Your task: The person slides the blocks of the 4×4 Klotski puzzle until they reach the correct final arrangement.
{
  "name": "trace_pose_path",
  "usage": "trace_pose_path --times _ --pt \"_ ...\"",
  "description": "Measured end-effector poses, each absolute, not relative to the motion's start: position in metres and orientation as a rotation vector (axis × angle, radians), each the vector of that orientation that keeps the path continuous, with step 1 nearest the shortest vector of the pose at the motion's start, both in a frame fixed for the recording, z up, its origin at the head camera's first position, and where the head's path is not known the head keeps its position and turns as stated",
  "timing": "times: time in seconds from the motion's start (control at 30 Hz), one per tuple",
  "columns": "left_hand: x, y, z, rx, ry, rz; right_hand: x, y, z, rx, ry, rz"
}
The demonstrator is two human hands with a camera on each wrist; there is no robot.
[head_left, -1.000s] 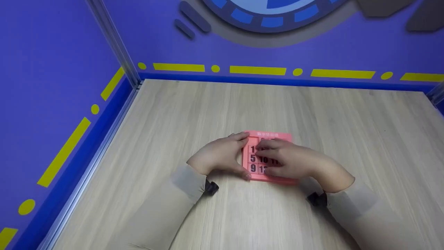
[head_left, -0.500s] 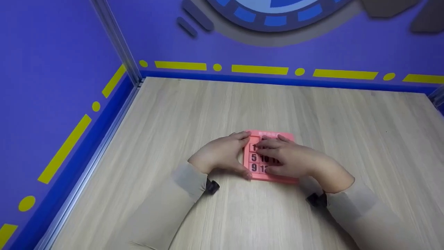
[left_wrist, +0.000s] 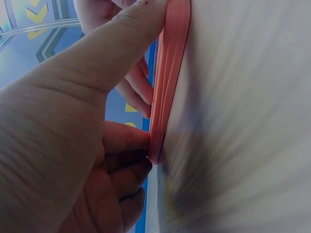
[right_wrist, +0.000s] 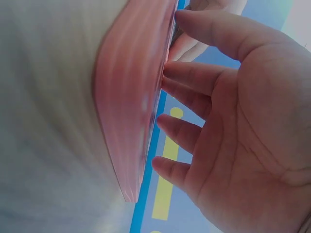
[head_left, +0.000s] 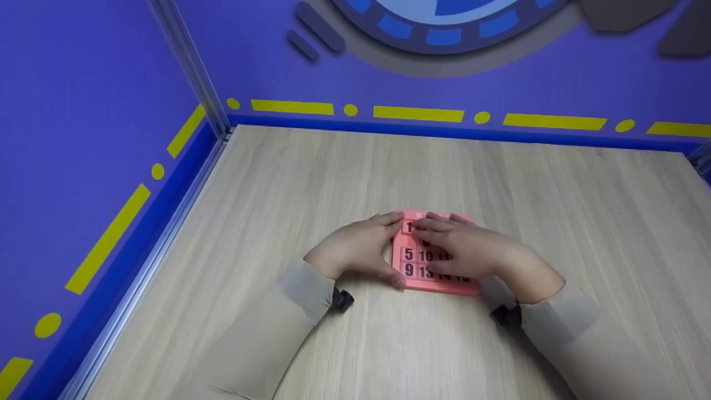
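Observation:
A pink sliding number puzzle (head_left: 423, 256) lies flat on the wooden table (head_left: 311, 183), showing black numbers such as 5, 10, 9 and 13. My left hand (head_left: 358, 250) pinches its left edge, index finger at the far corner and thumb at the near corner. The left wrist view shows that left hand (left_wrist: 92, 73) against the thin pink puzzle (left_wrist: 167, 82) seen edge-on. My right hand (head_left: 472, 250) lies over the right half, its straight fingertips resting on the top rows of tiles. In the right wrist view the right hand (right_wrist: 233, 145) touches the puzzle (right_wrist: 129, 102) face with its fingertips.
Purple walls with yellow dashes (head_left: 416, 114) close the table at the back and on the left, with a metal corner post (head_left: 191, 66). Bare wood surrounds the puzzle on every side.
The right fingers have crept toward the puzzle's far edge, baring more of the bottom row. The tile marked 1 now sits one row higher. The left hand keeps its hold.

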State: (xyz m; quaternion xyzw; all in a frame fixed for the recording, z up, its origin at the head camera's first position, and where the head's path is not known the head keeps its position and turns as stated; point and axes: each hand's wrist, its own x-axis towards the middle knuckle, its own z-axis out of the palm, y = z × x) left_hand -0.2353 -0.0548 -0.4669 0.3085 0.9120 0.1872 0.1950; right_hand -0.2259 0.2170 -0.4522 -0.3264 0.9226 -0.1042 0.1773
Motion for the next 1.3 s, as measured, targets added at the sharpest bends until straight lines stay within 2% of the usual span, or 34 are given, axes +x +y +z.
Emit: trace_pose_path --times 0.5,1.0,1.3 --pt "-0.235 -0.053 -0.465 0.867 2.563 0.516 -0.218 0.226 -0.452 -0.874 2.589 -0.39" --pt "-0.235 -0.055 -0.466 0.886 2.579 0.52 -0.18 0.215 -0.446 -1.153 2.59 -0.317" --pt "-0.236 -0.053 -0.469 0.895 2.573 0.526 -0.178 0.214 -0.451 -1.051 2.593 -0.308"
